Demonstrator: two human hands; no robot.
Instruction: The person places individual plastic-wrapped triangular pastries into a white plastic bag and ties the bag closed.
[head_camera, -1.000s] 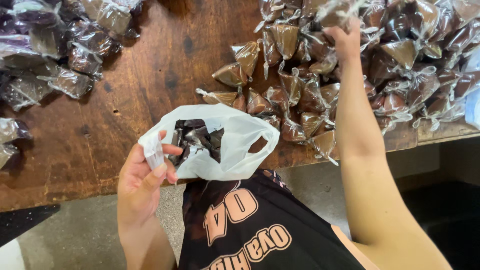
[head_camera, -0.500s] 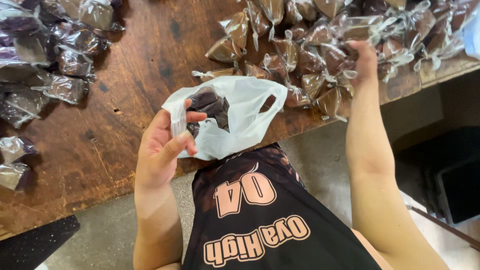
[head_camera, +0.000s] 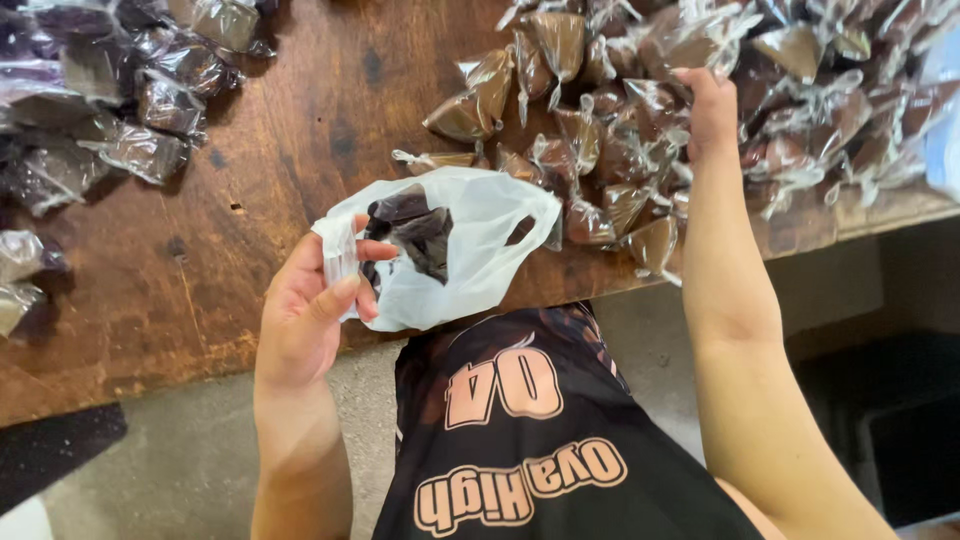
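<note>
Bag (head_camera: 470, 250), white and thin, held up over the near edge of the worktop (head_camera: 290, 150). Pinched at its left rim by the left hand (head_camera: 310, 320), thumb and fingers closed on the plastic. Mouth of the bag open and facing up, with a few dark wrapped sweets (head_camera: 410, 230) inside. Long side of the bag stretched from left to right, from the holding hand out toward the other arm.

Right hand (head_camera: 705, 105) reached far out, up and to the right of the bag, well apart from it. Fingers curled down into the big brown pile (head_camera: 620, 130) of wrapped sweets. Hard to tell if anything was grabbed there, fingertips hidden among the wrappers.

Brown pile just past the bag's right end, nearly touching it. So the right hand much nearer the sweets, the left nearer the bag.

Another heap of purple packets (head_camera: 90, 110) sat far off on the left side of the worktop, away from both hands.
</note>
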